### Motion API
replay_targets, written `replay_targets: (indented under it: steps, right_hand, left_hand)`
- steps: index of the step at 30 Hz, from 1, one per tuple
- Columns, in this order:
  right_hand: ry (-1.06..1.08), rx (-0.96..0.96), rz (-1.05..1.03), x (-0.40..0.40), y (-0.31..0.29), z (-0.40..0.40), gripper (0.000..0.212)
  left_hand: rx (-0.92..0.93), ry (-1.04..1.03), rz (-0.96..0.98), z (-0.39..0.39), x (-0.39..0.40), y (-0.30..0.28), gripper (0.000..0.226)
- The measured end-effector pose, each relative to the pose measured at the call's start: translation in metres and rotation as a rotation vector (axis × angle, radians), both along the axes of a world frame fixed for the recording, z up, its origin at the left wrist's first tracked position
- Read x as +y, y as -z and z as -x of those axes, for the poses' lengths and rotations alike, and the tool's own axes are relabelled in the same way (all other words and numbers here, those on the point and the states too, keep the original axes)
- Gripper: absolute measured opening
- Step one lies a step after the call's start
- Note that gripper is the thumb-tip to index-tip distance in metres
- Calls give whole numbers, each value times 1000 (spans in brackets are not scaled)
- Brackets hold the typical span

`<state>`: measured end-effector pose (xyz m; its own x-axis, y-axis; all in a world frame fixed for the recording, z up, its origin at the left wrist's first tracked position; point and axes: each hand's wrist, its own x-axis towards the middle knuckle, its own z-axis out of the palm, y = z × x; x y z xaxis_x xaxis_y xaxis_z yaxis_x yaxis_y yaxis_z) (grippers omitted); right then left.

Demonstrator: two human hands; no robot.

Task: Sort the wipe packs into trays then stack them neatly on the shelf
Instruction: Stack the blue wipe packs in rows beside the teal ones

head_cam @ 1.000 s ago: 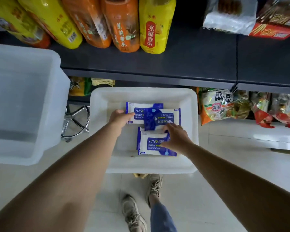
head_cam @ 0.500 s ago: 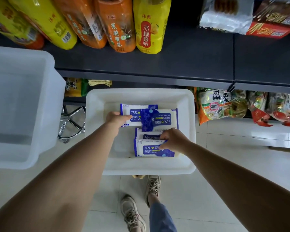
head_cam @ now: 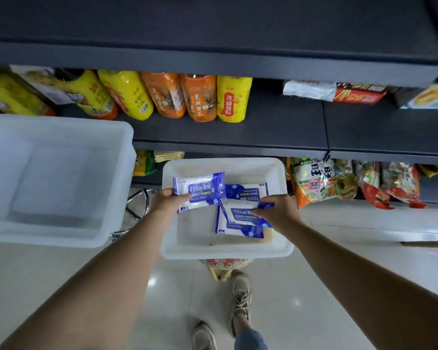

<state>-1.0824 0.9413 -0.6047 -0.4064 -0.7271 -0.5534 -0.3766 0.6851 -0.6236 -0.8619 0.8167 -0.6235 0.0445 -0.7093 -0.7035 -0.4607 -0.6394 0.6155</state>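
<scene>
Since the earlier frame, the left hand [head_cam: 168,201] had raised its grasped wipe pack [head_cam: 199,190] above the tray [head_cam: 224,250]; the right hand [head_cam: 280,210] pinched another pack [head_cam: 240,215].

Left hand [head_cam: 168,201] and right hand [head_cam: 280,210] (arms outstretched) each pinch something.

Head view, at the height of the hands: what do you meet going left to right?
Large empty white tub → left hand gripping a wipe pack → right hand pinching another wipe pack → snack bags on the lower shelf.
</scene>
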Motion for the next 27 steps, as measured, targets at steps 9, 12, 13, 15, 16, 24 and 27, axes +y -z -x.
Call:
replay_targets:
  steps: [9,12,13,15,16,24,27]
  right_hand:
    - [280,-120,215,17,-156,-6,16]
    - [287,-130,307,18,-218,-1,22]
    - [286,-130,344,18,-244,1,24]
    - [299,-123,419,16,-287,5,24]
    - [313,-127,471,15,-310,7,20]
    - [379,-157,785,-5,-454,30,21]
    - [392,-146,873,-25,-493,47,24]
  left_hand:
    - [186,37,204,-31,16,-148,24]
    - [259,57,274,-37,16,-199,27]
    - [283,66,304,-37,14,-222,28]
    - [321,89,364,-33,10,-261,25]
    - [338,94,403,-31,8,-284,24]
    - [500,139,636,6,-24,-443,29]
    - [548,160,700,28,-46,-486,29]
